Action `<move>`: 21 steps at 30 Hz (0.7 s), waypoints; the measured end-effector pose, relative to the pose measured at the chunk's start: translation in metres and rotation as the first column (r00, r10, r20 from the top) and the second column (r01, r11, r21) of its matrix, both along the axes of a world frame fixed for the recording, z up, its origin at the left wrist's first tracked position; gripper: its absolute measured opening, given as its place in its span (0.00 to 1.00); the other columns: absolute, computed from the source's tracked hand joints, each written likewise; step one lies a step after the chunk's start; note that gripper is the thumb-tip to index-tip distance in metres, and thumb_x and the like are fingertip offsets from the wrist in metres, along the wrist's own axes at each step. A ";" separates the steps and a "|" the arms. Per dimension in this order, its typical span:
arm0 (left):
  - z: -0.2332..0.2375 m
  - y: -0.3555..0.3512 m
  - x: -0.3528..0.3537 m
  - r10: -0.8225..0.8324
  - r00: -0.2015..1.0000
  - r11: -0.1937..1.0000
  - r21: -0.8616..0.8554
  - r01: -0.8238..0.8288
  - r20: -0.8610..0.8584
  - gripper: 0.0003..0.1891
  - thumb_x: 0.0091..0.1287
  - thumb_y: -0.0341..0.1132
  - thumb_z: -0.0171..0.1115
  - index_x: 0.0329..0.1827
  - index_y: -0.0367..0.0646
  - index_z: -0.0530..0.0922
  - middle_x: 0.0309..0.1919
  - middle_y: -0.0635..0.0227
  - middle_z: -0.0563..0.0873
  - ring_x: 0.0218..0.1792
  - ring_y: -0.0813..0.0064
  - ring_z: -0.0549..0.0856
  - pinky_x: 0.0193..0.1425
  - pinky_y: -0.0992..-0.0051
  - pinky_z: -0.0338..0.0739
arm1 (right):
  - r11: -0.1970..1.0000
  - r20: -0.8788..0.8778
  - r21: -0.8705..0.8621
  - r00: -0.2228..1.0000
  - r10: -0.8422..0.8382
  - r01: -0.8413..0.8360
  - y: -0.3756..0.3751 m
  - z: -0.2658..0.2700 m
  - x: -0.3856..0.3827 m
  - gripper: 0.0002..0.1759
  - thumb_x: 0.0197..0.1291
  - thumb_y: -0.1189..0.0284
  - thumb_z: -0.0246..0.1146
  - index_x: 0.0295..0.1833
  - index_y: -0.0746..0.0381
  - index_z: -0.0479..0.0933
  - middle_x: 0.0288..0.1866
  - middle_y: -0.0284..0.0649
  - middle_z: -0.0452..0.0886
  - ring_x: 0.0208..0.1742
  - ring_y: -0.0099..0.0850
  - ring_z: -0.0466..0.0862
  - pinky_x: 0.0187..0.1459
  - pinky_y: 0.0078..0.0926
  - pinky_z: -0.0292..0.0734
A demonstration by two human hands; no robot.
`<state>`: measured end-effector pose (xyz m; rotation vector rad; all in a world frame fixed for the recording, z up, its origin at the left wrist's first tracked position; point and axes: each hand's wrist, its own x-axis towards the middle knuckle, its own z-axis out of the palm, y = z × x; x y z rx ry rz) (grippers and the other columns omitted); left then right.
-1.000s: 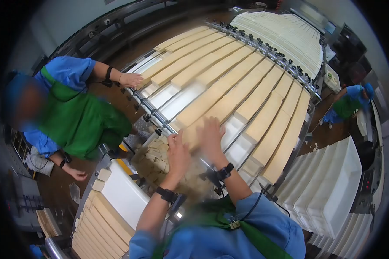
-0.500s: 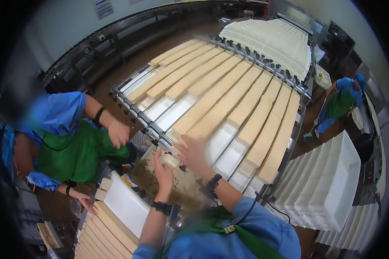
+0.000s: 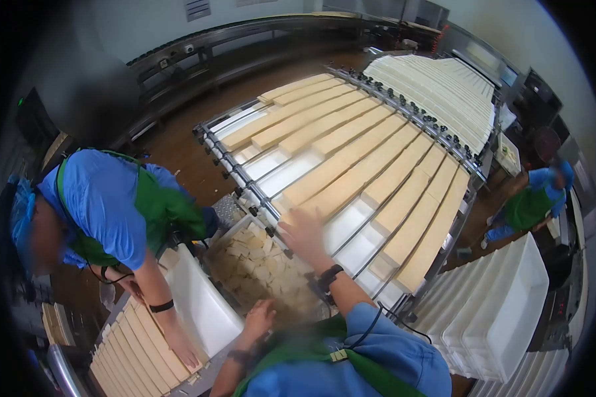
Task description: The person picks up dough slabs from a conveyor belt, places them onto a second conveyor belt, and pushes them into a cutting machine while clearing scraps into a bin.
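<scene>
Long pale beige slabs (image 3: pixel 351 173) lie side by side in the lanes of the sloped conveyor table (image 3: pixel 266 205). My right hand (image 3: pixel 303 237) is at the near end of one slab, its slightly blurred fingers apart and touching that end. Below the conveyor's edge stands a bin (image 3: pixel 222 239) of broken pale scraps (image 3: pixel 250 255). My left hand (image 3: pixel 259 320) is low, over the bin's near side, with its fingers loosely bent and apart and nothing seen in them.
At left, a co-worker (image 3: pixel 109 205) in a green apron bends with both hands over a row of slabs (image 3: pixel 142 347). A white sloped panel (image 3: pixel 202 301) lies beside that row. Stacked white trays (image 3: pixel 487 298) stand at right. Farther back is another person (image 3: pixel 533 198).
My left hand has let go of a pale piece and moved down toward me. My right hand stays at the slab's end. The co-worker has leaned over, bringing the raised hand down onto the slabs.
</scene>
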<state>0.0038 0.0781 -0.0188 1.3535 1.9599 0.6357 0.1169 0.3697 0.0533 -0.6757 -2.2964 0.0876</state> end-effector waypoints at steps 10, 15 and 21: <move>0.002 -0.042 -0.003 -0.049 0.991 0.999 0.005 0.049 0.122 0.22 0.75 0.29 0.69 0.72 0.42 0.80 0.62 0.54 0.85 0.60 0.55 0.90 0.68 0.63 0.85 | 0.998 -0.007 0.037 0.999 -0.043 0.044 -0.006 -0.004 -0.003 0.20 0.63 0.65 0.74 0.61 0.45 0.87 0.71 0.43 0.80 0.76 0.42 0.75 0.83 0.68 0.51; 0.014 -0.052 0.003 -0.045 0.948 0.996 -0.054 0.066 0.314 0.24 0.75 0.27 0.69 0.74 0.45 0.79 0.65 0.55 0.84 0.66 0.55 0.87 0.70 0.63 0.84 | 0.996 -0.010 0.073 0.999 -0.041 0.042 -0.004 -0.007 -0.004 0.23 0.58 0.67 0.77 0.61 0.45 0.86 0.71 0.41 0.79 0.76 0.42 0.74 0.81 0.69 0.54; 0.004 -0.065 0.004 0.000 0.898 0.999 -0.042 0.021 0.440 0.24 0.75 0.25 0.69 0.74 0.43 0.79 0.66 0.55 0.84 0.67 0.56 0.86 0.73 0.63 0.83 | 0.993 -0.022 0.105 0.998 -0.058 0.060 -0.007 -0.004 -0.004 0.22 0.59 0.67 0.77 0.60 0.45 0.87 0.71 0.41 0.79 0.75 0.42 0.75 0.81 0.67 0.55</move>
